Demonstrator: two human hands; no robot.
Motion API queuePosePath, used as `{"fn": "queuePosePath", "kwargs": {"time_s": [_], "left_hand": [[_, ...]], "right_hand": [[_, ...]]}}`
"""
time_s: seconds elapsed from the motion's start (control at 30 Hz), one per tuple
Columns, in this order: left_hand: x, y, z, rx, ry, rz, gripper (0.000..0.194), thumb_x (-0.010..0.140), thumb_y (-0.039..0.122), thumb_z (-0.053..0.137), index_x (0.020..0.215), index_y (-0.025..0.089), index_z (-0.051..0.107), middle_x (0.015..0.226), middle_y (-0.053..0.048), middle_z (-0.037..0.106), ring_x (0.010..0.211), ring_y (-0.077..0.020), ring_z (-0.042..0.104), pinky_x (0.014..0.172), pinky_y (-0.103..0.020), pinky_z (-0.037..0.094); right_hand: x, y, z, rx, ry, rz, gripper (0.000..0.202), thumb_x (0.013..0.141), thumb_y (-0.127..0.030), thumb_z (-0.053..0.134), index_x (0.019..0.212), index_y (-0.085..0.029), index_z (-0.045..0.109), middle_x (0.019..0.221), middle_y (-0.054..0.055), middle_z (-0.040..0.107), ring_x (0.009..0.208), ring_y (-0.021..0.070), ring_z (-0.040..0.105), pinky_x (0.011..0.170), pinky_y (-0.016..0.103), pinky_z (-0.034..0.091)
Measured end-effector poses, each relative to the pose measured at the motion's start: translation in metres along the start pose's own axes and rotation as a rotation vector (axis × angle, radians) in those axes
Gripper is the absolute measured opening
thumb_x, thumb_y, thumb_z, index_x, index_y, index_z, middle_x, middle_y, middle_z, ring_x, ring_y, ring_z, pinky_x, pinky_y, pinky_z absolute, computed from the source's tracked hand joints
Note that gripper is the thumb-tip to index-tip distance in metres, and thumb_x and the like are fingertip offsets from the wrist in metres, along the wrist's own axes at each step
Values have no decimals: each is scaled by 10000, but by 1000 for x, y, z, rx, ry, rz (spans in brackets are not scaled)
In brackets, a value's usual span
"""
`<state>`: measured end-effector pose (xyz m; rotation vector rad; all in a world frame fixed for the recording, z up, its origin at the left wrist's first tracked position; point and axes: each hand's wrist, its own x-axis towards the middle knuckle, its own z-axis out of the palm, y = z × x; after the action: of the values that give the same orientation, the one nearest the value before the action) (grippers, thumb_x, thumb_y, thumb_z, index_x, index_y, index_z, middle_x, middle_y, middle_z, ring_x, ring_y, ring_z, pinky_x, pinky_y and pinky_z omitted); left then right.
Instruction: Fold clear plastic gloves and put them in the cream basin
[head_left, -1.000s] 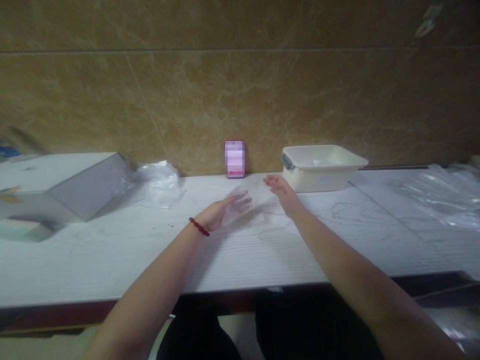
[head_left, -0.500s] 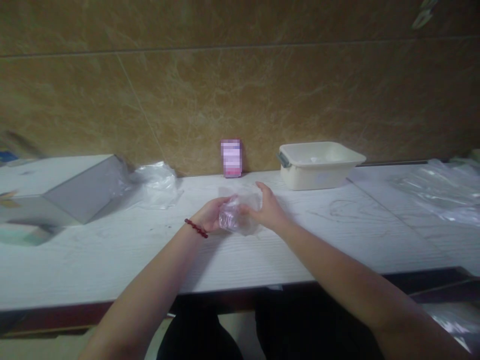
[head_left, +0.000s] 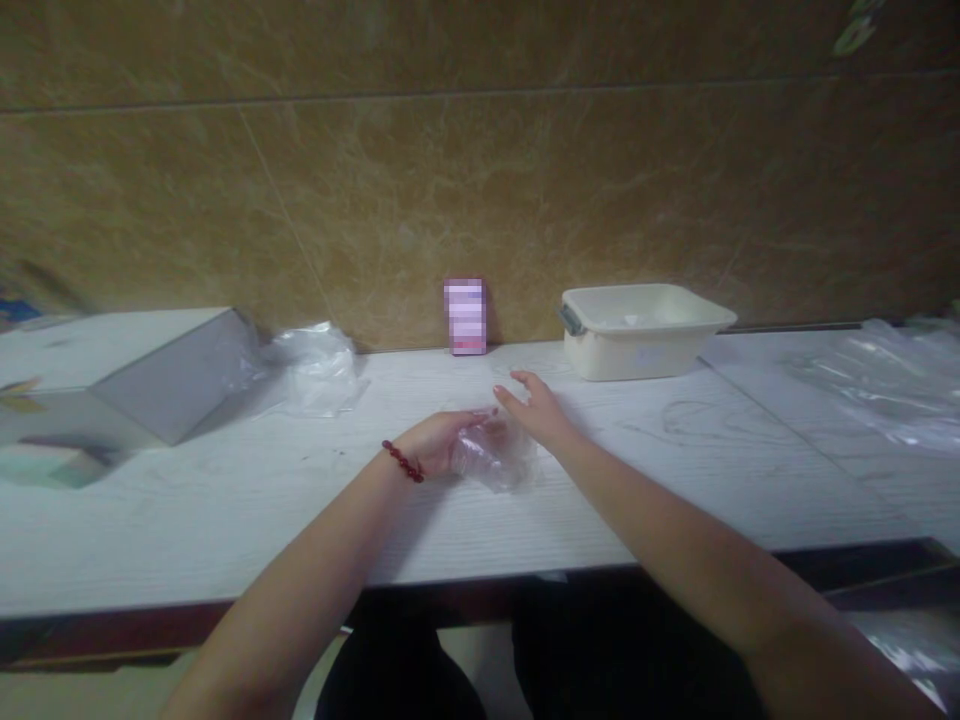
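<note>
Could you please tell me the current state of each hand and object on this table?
left hand: closed on the clear plastic bag
right hand: fingers spread, resting on the bag
clear plastic bag: crumpled, on the table
white tub: upright, lidless
grey box: closed

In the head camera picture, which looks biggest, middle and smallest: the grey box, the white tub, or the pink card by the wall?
1. Grey rectangular box, left: largest, though it sits nearer the camera.
2. Cream plastic tub: middle.
3. Small pink card against the wall: smallest.
</note>
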<state>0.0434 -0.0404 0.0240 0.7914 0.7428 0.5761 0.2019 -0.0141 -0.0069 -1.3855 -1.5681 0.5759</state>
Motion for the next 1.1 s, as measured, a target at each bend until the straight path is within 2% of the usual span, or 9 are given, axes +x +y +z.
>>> {"fn": "queuePosePath", "kwargs": {"time_s": [0.2,0.37,0.53,0.6,0.7,0.77,0.83,0.97,1.1], "left_hand": [[3,-2,1,-22,34,-11,209,762,174,434,913,95,553,839,-106,613,740,-189,586,715,-342,442],[5,-1,-2,-76,34,-5,286,750,140,395,1010,95,504,862,-115,607,800,-202,583,726,-338,439],[-1,3,-3,-98,-79,135,402,744,144,376,1144,172,409,1027,-91,556,923,-211,540,789,-394,408],[-5,5,-2,-89,-121,154,414,743,149,376,1155,179,400,1046,-93,547,933,-223,533,794,-424,399],[-9,8,-1,-78,-134,107,396,746,175,369,1136,132,423,1031,-126,551,943,-248,524,790,-450,394],[-9,8,-2,-91,-126,108,393,748,180,361,1130,116,426,1026,-135,552,949,-255,519,787,-458,395],[-9,9,-3,-109,-120,139,398,747,169,365,1140,122,412,1017,-131,555,928,-253,531,780,-473,396],[-6,9,-7,-91,-115,220,468,734,114,389,1197,155,341,1017,-117,553,881,-243,556,774,-474,406],[-6,11,-9,-42,-143,263,561,735,62,390,1255,210,239,1079,-111,522,919,-231,543,790,-445,409]], "right_hand": [[2,4,-1,-13,38,-38,365,664,-451,501,925,-195,505,991,83,539,943,191,482,788,369,385],[7,9,-6,-45,37,-17,247,691,-423,444,715,-200,549,738,33,569,739,168,526,665,343,420],[8,0,-13,309,-18,230,346,683,-488,455,856,-190,490,858,55,569,770,153,544,636,282,441],[6,-6,-17,478,-97,346,384,690,-514,447,894,-188,466,917,75,562,793,159,554,622,272,451],[2,-16,-24,710,-367,449,435,717,-562,379,901,-178,471,898,86,583,769,183,576,625,311,466],[-1,-20,-29,814,-566,472,457,738,-567,337,896,-167,492,880,87,598,767,196,584,657,348,467],[-4,-21,-32,849,-680,443,395,752,-501,390,898,-157,518,908,87,602,799,193,580,695,351,462],[-7,-18,-33,807,-713,366,273,678,-255,589,926,-144,555,946,77,603,822,153,570,732,291,460],[-6,-12,-32,814,-719,375,255,677,-208,590,921,-141,564,907,63,618,755,109,575,675,222,471]]}}
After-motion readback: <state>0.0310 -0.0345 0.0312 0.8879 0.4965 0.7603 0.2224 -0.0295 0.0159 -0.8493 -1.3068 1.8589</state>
